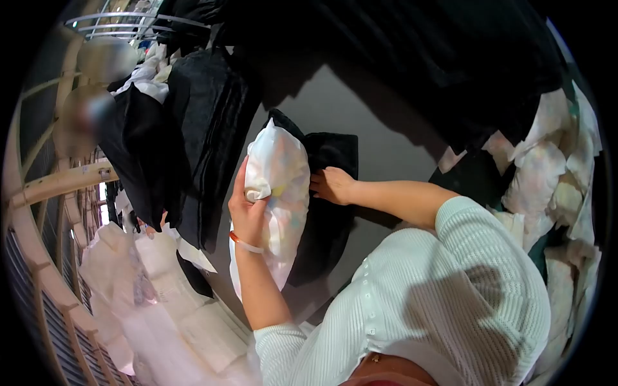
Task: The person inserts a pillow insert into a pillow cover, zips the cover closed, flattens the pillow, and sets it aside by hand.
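A white pillow insert [286, 193] stands tilted in front of me, with coloured filling showing faintly through its thin cloth. Wrapped around its left side, my left hand [248, 202] grips it, the thumb pressing into a fold. Black fabric, apparently a cushion cover [331, 151], lies behind and to the right of the insert. My right hand [333, 185] is at this black cover with curled fingers, close to the insert's right edge. Its fingertips are partly hidden in the dark cloth.
Black cushion covers [209, 128] are stacked at the left of the grey table [380, 122]. More black fabric [444, 58] fills the far side. White stuffed inserts [537, 180] are heaped at right, and large pale bags [161, 302] stand at lower left. People are partly visible at far left.
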`<state>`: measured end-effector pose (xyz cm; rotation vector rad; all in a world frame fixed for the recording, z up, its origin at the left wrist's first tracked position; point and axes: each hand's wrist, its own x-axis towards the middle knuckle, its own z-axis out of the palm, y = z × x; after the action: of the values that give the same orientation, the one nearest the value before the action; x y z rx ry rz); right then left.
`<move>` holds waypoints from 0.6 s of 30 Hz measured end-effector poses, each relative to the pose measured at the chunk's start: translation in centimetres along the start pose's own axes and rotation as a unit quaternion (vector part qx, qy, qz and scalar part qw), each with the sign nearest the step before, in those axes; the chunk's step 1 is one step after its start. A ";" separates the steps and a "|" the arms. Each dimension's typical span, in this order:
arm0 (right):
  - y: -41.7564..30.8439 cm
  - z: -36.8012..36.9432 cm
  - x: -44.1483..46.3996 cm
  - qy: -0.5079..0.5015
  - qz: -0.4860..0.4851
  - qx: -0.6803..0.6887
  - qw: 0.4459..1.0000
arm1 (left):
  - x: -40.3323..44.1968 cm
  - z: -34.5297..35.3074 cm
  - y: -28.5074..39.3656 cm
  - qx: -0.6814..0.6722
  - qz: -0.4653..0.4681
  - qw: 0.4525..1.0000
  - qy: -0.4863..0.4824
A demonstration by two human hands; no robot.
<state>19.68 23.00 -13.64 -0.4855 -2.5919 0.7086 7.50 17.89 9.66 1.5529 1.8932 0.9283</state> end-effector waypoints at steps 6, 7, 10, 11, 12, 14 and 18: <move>-0.7 -1.4 4.5 -0.175 0.087 -0.077 0.978 | 0.7 -2.6 -1.9 0.156 0.144 0.977 0.023; -0.9 -2.2 5.0 -0.236 0.128 -0.045 0.962 | 0.5 -2.8 -1.8 0.157 0.143 0.977 0.027; -0.8 -2.6 4.2 -0.138 0.115 0.027 0.983 | -0.2 -2.2 -2.1 0.291 0.258 0.920 0.058; -0.9 -2.2 4.0 -0.067 0.113 0.080 0.988 | -0.3 -2.6 -2.7 0.290 0.257 0.920 0.063; -2.5 -4.5 3.5 -0.053 0.157 0.133 0.977 | -0.6 -3.2 -3.3 0.283 0.248 0.924 0.072; -3.0 -3.5 4.7 -0.034 0.205 0.184 0.961 | -0.5 -4.2 -4.2 0.269 0.245 0.927 0.088; -3.4 -1.4 6.3 0.073 0.278 0.233 0.929 | 0.3 -4.6 -4.2 0.233 0.206 0.945 0.100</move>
<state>14.22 23.50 -8.89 -1.0776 -2.0407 1.3670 1.42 16.90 9.33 2.2769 2.0751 0.8686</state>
